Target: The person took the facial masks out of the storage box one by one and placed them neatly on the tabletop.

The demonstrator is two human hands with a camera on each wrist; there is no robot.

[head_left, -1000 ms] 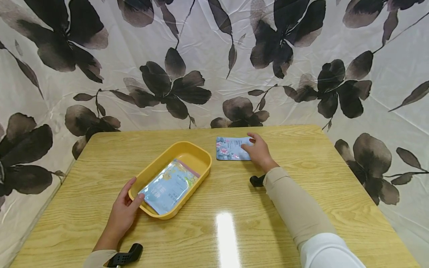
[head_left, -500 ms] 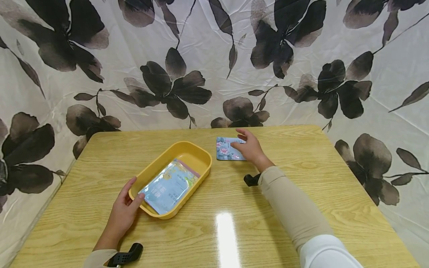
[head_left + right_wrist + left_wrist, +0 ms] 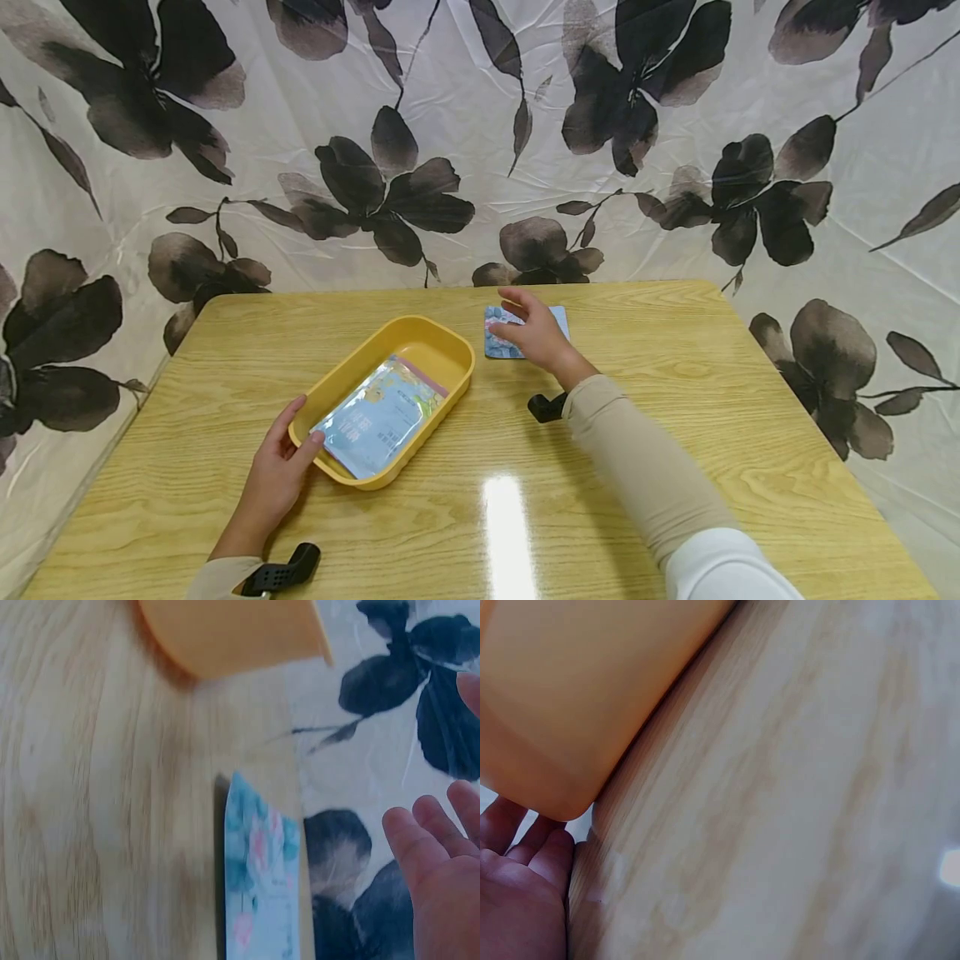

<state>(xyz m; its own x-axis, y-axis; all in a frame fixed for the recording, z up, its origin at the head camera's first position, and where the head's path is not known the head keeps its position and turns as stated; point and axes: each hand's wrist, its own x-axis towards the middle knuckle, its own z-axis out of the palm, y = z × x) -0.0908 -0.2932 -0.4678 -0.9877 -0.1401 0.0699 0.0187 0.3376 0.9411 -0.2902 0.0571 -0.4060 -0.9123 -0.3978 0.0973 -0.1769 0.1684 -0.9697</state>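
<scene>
Wood-grain tabletop (image 3: 675, 433), floral sheet (image 3: 480, 125) hung behind and at both sides. Yellow tray (image 3: 420, 333) left of centre w/ a light-blue packet (image 3: 378, 417) lying flat in it. Nothing stands btwn tray and my R hand.

Head view: whole layout. R wrist view: blue floral sachet (image 3: 259, 889) flat on tabletop nr far edge, tray end beyond it; my fingers (image 3: 431, 859) off it, spread. L wrist view: only tray's outer wall and my palm under its corner.

Sachet lies at far edge, just right of tray, partly under my R hand (image 3: 532, 337), which hovers open over it; contact: can't tell. L hand (image 3: 273, 479) grips tray's near corner, thumb on rim.
</scene>
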